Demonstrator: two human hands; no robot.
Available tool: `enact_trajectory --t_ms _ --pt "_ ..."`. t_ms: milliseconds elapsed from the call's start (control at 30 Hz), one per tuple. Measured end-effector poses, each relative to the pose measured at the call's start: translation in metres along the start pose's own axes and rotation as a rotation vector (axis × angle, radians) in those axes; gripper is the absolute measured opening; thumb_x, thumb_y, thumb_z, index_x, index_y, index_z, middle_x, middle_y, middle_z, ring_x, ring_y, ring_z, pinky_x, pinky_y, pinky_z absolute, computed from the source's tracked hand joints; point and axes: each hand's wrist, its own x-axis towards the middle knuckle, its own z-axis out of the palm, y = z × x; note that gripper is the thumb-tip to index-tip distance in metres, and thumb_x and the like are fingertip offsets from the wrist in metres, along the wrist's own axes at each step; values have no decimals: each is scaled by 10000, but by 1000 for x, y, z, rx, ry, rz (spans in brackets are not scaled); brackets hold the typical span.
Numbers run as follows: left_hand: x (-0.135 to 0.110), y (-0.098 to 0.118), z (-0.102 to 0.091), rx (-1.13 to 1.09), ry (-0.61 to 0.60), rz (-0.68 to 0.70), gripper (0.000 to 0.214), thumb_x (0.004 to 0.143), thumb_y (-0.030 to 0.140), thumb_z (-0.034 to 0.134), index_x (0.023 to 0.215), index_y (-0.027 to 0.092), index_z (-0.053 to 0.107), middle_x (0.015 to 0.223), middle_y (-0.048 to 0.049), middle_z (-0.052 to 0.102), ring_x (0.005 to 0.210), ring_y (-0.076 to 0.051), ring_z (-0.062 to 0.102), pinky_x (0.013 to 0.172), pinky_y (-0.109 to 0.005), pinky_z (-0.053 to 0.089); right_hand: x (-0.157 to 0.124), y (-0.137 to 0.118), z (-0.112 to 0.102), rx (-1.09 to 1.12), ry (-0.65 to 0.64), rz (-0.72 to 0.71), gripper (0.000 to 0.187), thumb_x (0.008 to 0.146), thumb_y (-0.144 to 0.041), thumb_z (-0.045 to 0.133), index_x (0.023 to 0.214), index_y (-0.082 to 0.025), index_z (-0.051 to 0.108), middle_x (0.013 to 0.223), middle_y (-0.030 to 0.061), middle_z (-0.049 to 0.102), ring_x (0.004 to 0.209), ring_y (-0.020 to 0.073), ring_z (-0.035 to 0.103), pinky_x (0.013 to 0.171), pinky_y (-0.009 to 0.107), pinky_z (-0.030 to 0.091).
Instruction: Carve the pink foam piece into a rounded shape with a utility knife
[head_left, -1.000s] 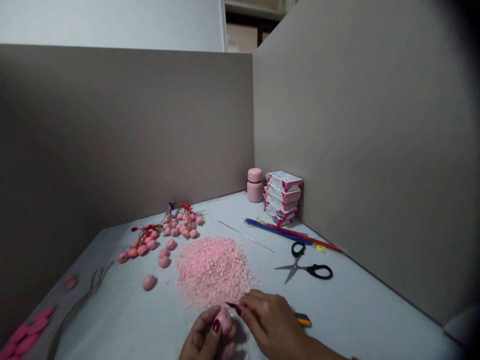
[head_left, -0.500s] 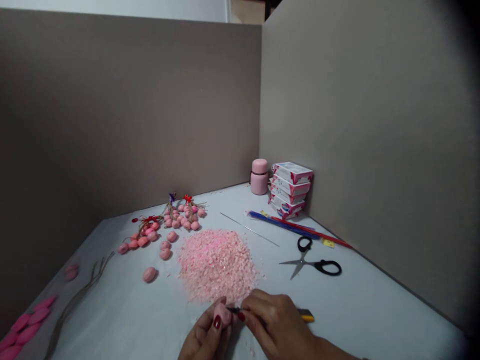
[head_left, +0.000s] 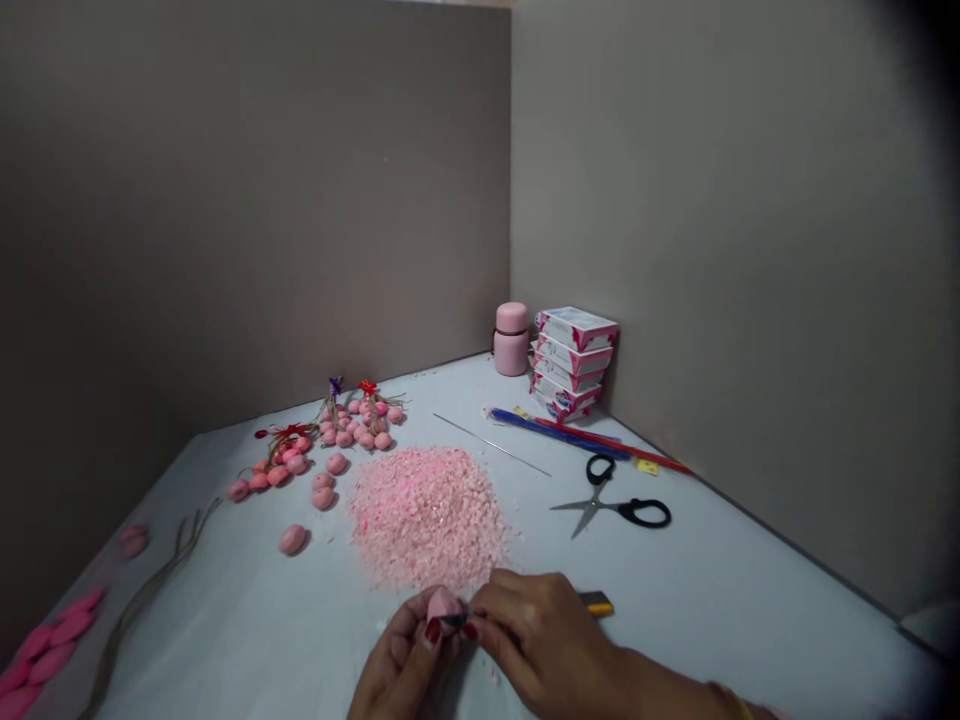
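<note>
Pink ball point(head_left: 442, 605) in left hand point(head_left: 401, 665), knife point(head_left: 596, 603) tip at it

Ball sits at near edge of counter point(head_left: 225, 640), held up just off the surface, right at the front of the flake pile. Left hand's grip is narrow, curled round the ball from below, dark red nails showing. Right hand point(head_left: 544, 640) grip is a narrow pinch on the knife, yellow-and-dark body sticking out behind the fingers, black tip right at the ball's side. Can't tell if the tip goes in. The two hands nearly touch.

Pile of pink flakes point(head_left: 427, 518) just ahead of the hands, a few stray bits on the counter around it. Loose pink balls point(head_left: 323, 498) lie left of the pile, and more pink balls on twigs point(head_left: 360, 425) with red and purple ribbon bits sit behind those. Far left: flat pink petals point(head_left: 49, 650) and dry stems point(head_left: 150, 595). Right of the pile: scissors point(head_left: 611, 505), lying open. Behind them, blue and red sticks point(head_left: 570, 433) and a thin wire point(head_left: 491, 445). In the back corner, a stack of boxes point(head_left: 574, 355) beside a pink jar point(head_left: 511, 340), both against gray partitions point(head_left: 262, 180).
</note>
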Motion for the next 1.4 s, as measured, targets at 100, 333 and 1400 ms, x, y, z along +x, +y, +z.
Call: enact_trajectory --t_ms 100,333,1400 --pt "-2 1 3 29 -3 1 278 559 306 874 796 185 791 792 -56 778 837 -181 687 829 -239 503 -1 -2 1 -29 -3 2 212 915 -214 443 769 -187 595 728 15 637 658 148 600 584 238 380" --pt "-4 -4 0 109 -29 45 248 604 355 841 785 197 780 752 -33 717 799 -166 636 810 -245 490 1 1 -1 -93 12 73 208 918 -194 458 760 -193 593 739 12 644 674 152 602 600 241 377" --pt "5 -10 -11 183 -66 118 269 646 377 815 829 195 738 769 -32 740 781 -155 628 797 -278 463 1 -4 -4 -90 -6 48 197 913 -198 454 763 -199 583 737 5 643 681 147 597 605 239 366"
